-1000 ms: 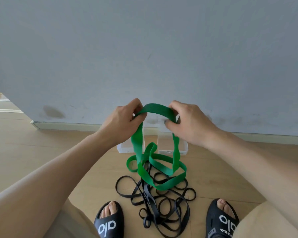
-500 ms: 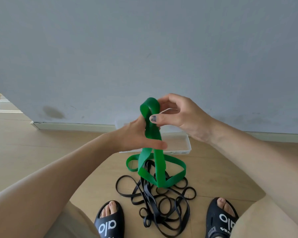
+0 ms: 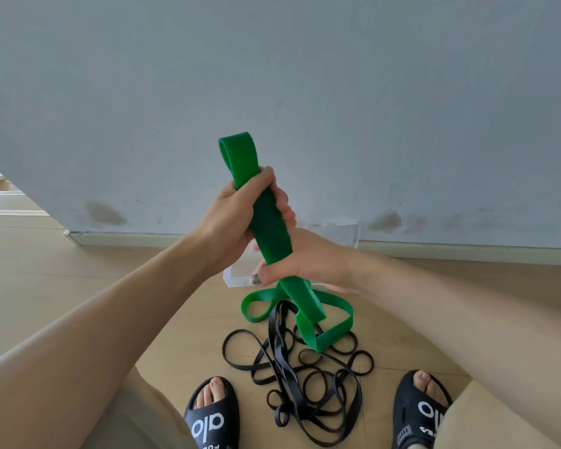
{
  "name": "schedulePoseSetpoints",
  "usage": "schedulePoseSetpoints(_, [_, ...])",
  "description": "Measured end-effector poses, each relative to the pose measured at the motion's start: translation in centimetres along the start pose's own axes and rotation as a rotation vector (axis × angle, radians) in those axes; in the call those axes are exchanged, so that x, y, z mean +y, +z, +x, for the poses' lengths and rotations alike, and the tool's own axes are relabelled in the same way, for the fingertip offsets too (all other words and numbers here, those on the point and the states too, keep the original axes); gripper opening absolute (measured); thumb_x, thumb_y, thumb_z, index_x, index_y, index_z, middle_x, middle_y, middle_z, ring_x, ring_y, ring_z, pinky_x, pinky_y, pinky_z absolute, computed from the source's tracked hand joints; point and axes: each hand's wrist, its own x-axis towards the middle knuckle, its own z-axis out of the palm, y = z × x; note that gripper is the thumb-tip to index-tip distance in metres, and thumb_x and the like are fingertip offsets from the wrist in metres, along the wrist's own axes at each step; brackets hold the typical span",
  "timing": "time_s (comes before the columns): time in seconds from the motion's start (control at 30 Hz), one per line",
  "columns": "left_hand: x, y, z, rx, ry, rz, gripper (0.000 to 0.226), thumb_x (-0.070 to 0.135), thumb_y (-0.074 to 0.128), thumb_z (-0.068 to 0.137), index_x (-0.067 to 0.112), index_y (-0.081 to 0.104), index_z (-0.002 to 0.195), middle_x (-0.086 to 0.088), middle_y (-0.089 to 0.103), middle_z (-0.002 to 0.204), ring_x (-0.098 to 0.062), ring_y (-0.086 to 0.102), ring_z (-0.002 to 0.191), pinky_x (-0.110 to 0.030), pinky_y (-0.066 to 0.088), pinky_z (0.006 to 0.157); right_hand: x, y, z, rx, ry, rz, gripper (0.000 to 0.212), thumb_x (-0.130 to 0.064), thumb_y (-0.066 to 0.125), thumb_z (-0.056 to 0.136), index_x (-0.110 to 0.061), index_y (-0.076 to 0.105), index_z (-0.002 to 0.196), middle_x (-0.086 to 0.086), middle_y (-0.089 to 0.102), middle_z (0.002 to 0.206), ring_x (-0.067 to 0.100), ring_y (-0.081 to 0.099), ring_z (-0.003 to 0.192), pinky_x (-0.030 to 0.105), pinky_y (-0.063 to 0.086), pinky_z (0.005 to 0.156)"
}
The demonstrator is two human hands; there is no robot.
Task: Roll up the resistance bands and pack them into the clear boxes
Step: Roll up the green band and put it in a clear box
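Wall: a plain pale grey wall [image 3: 305, 76] fills the upper part of the view, scuffed near its base, with a light skirting strip [image 3: 127, 238] along the bottom.
Floor: light wood-look plank flooring [image 3: 62, 280] runs from the skirting toward the person.
Legs and footwear: beige shorts at both lower corners; a black slide sandal with white lettering on the left foot [image 3: 212, 416] and a matching one on the right foot [image 3: 422, 413].
Black bands: a tangled heap of thin black rubber resistance bands [image 3: 305, 377] lies on the floor between the sandals and the boxes.
Green band: a wide flat green rubber resistance band [image 3: 271, 228] is held doubled and nearly upright, its folded loop standing above the upper hand. Its lower part hangs to the floor and lies in loose loops touching the black heap.
Clear boxes: clear plastic boxes [image 3: 337, 231] sit on the floor against the wall, largely hidden behind the hands; their number cannot be told.
Left hand: the left hand [image 3: 237, 218] is clenched round the doubled green band just below the top loop, thumb across the front.
Right hand: the right hand [image 3: 302, 260] grasps the same band directly below the left hand, thumb curled under it; its fingers are hidden behind the band.
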Motion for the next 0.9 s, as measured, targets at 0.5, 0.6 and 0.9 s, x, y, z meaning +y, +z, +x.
schedulePoseSetpoints(0.5, [1.1, -8.4, 2.4, 0.523, -0.047, -0.081, 0.029, 0.027, 0.073, 0.096, 0.007, 0.059, 0.112, -0.008, 0.074, 0.097, -0.021, 0.076, 0.084, -0.034, 0.062, 0.083, -1.3, 0.2, -0.1, 0.274, -0.112, -0.105, 0.029, -0.006, 0.076, 0.079, -0.013, 0.058, 0.102, 0.001, 0.066, 0.081, 0.014, 0.063, 0.048, 0.031, 0.052, 0.052])
schedulePoseSetpoints(0.6, [-0.1, -11.0, 2.3, 0.507, -0.254, 0.201, 0.075, 0.033, 0.083, 0.085, 0.007, 0.045, 0.145, -0.010, 0.066, 0.123, -0.023, 0.071, 0.108, -0.042, 0.056, 0.102, -2.2, 0.5, -1.1, 0.240, -0.134, -0.102, 0.024, -0.006, 0.073, 0.080, -0.013, 0.061, 0.100, 0.000, 0.063, 0.081, 0.015, 0.058, 0.047, 0.028, 0.048, 0.048])
schedulePoseSetpoints(0.9, [0.5, -6.7, -2.6, -0.362, -0.079, 0.731, 0.059, 0.049, 0.073, 0.076, 0.030, 0.062, 0.131, 0.014, 0.069, 0.128, -0.002, 0.059, 0.126, -0.027, 0.044, 0.107, -3.1, -0.3, -2.2, 0.207, -0.122, -0.014, 0.021, 0.000, 0.069, 0.081, -0.006, 0.063, 0.100, -0.004, 0.061, 0.063, 0.020, 0.055, 0.049, 0.025, 0.044, 0.046])
